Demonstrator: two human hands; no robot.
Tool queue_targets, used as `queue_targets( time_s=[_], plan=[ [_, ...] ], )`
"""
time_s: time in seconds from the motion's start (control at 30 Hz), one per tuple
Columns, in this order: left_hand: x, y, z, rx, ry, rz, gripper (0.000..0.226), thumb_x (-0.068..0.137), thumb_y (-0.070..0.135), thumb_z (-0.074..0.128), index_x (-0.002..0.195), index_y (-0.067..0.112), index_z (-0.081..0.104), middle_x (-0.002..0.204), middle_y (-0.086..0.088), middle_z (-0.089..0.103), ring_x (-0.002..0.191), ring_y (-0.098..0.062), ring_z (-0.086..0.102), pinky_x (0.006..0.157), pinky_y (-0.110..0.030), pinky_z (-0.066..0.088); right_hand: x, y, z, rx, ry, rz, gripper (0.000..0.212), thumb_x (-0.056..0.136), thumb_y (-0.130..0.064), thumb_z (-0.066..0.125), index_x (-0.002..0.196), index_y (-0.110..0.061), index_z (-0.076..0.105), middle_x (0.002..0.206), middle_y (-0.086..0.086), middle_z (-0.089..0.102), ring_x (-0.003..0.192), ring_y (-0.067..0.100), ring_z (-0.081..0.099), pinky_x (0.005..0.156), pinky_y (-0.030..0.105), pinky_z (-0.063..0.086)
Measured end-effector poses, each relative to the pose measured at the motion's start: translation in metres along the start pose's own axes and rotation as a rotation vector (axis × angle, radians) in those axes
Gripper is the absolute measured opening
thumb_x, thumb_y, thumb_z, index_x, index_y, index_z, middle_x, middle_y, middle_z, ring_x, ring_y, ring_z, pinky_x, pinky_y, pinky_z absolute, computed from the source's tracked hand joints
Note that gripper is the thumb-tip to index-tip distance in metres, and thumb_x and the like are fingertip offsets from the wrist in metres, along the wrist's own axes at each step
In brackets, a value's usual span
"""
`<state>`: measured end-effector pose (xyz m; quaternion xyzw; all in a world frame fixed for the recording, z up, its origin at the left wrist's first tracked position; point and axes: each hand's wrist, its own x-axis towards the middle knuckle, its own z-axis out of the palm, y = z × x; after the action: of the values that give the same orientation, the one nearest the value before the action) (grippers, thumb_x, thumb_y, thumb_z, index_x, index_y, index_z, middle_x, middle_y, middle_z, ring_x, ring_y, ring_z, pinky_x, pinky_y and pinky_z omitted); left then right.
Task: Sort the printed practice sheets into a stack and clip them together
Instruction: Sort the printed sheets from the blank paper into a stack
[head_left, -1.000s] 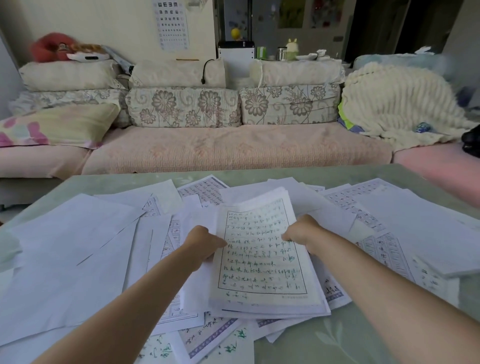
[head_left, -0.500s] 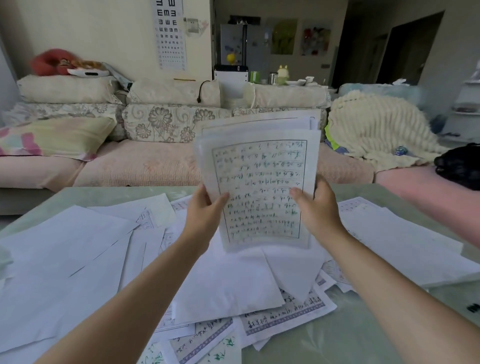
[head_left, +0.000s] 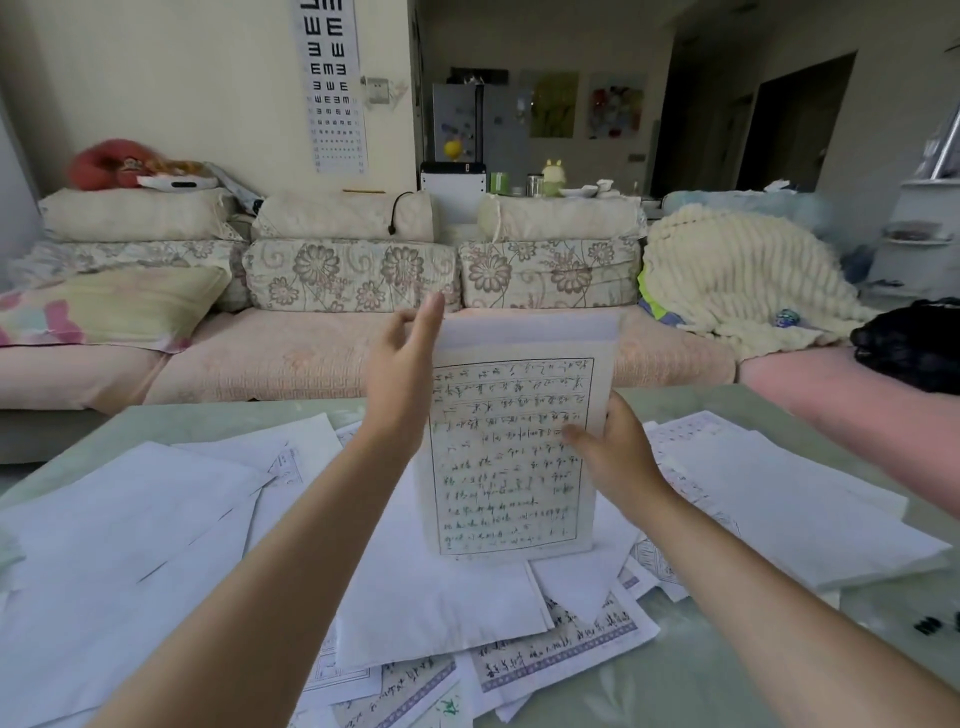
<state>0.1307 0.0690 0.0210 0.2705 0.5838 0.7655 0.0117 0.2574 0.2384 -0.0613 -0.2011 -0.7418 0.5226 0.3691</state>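
A stack of printed practice sheets (head_left: 511, 447) stands upright on its lower edge over the paper pile, its handwritten front page facing me. My right hand (head_left: 615, 452) grips the stack's right edge, thumb on the front. My left hand (head_left: 402, 374) is flat, fingers straight up, against the stack's left edge. Several loose sheets (head_left: 156, 530) lie scattered, some blank side up, across the pale green table (head_left: 691, 675). Two small black clips (head_left: 930, 623) lie at the table's right edge.
A pink sofa (head_left: 291, 358) with floral cushions runs behind the table. A cream knitted blanket (head_left: 737, 280) and a black item (head_left: 914, 343) lie at its right end. More sheets (head_left: 779, 499) cover the table's right side.
The stack was lifted off the table, held up, then lowered and stood on its bottom edge. My left hand let go of its grip and now lies flat against the left edge.
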Motion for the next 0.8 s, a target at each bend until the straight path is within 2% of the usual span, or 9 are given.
queue_targets(
  time_s=[0.07,0.17,0.27,0.37,0.43,0.5,0.6,0.7,0.8],
  plan=[
    [0.009,0.006,0.007,0.004,0.04,-0.022,0.045,0.088,0.051,0.061,0.093,0.007,0.061,0.077,-0.001,0.053,0.07,-0.013,0.049,0.065,-0.029,0.041,-0.001,-0.003,0.0,0.024,-0.004,-0.024,0.039,0.09,-0.009,0.066,0.123,-0.027,0.055,0.113,-0.014,0.069,0.105,0.003,0.065,0.093,0.034,0.051],
    [0.02,0.002,0.012,0.045,0.055,-0.01,0.006,0.088,0.018,0.062,0.093,0.016,0.06,0.083,-0.001,0.062,0.066,-0.014,0.053,0.055,-0.027,0.042,-0.001,0.006,0.001,-0.008,-0.057,0.004,0.055,0.083,-0.022,0.072,0.131,-0.034,0.048,0.129,-0.013,0.063,0.123,0.01,0.057,0.103,0.04,0.045],
    [0.021,-0.006,0.009,0.078,0.069,0.011,0.019,0.089,0.014,0.061,0.107,0.019,0.059,0.091,0.001,0.066,0.072,-0.013,0.057,0.062,-0.028,0.047,-0.004,0.018,0.0,-0.083,-0.119,0.117,0.049,0.084,-0.016,0.071,0.126,-0.032,0.049,0.124,-0.013,0.064,0.119,0.01,0.059,0.103,0.039,0.047],
    [0.018,-0.009,0.003,0.006,0.059,0.025,0.028,0.092,0.031,0.064,0.114,0.015,0.058,0.1,0.0,0.066,0.085,-0.01,0.06,0.071,-0.021,0.047,-0.003,0.02,0.001,-0.087,-0.149,0.148,0.039,0.09,-0.003,0.063,0.115,-0.033,0.056,0.112,-0.018,0.067,0.108,0.007,0.063,0.097,0.033,0.048],
    [0.015,-0.018,-0.004,0.034,0.01,0.012,0.037,0.089,0.041,0.066,0.115,0.016,0.057,0.111,-0.005,0.066,0.1,-0.016,0.062,0.083,-0.031,0.051,0.0,0.021,0.002,-0.062,-0.112,0.15,0.037,0.09,-0.001,0.062,0.119,-0.026,0.06,0.111,-0.015,0.069,0.106,0.007,0.064,0.097,0.035,0.049],
    [0.009,-0.031,-0.011,0.053,-0.065,-0.06,0.044,0.083,0.043,0.071,0.115,0.018,0.055,0.112,-0.01,0.066,0.102,-0.024,0.066,0.086,-0.044,0.055,0.0,0.021,0.005,-0.059,-0.075,0.141,0.038,0.091,-0.002,0.061,0.122,-0.023,0.058,0.113,-0.011,0.07,0.107,0.009,0.064,0.099,0.037,0.05],
    [-0.004,-0.058,-0.021,0.177,-0.192,-0.141,0.046,0.081,0.027,0.075,0.121,0.025,0.053,0.112,0.0,0.069,0.104,-0.019,0.067,0.086,-0.042,0.055,-0.006,0.027,0.01,-0.086,-0.091,0.151,0.041,0.091,-0.001,0.057,0.123,-0.027,0.051,0.118,-0.01,0.065,0.112,0.011,0.06,0.1,0.036,0.046],
    [-0.015,-0.078,-0.026,0.234,-0.184,-0.202,0.039,0.088,0.002,0.06,0.12,0.023,0.053,0.109,0.004,0.068,0.103,-0.017,0.065,0.086,-0.037,0.054,-0.009,0.029,0.011,-0.129,-0.107,0.159,0.04,0.093,0.0,0.054,0.123,-0.025,0.048,0.117,-0.008,0.062,0.11,0.013,0.057,0.089,0.029,0.043],
    [-0.025,-0.085,-0.023,0.247,-0.175,-0.257,0.04,0.09,-0.002,0.052,0.12,0.025,0.051,0.107,0.009,0.065,0.098,-0.011,0.063,0.082,-0.032,0.051,-0.006,0.032,0.009,-0.12,-0.034,0.162,0.035,0.092,0.0,0.051,0.117,-0.024,0.049,0.109,-0.011,0.064,0.104,0.014,0.06,0.082,0.029,0.046]
  ],
)
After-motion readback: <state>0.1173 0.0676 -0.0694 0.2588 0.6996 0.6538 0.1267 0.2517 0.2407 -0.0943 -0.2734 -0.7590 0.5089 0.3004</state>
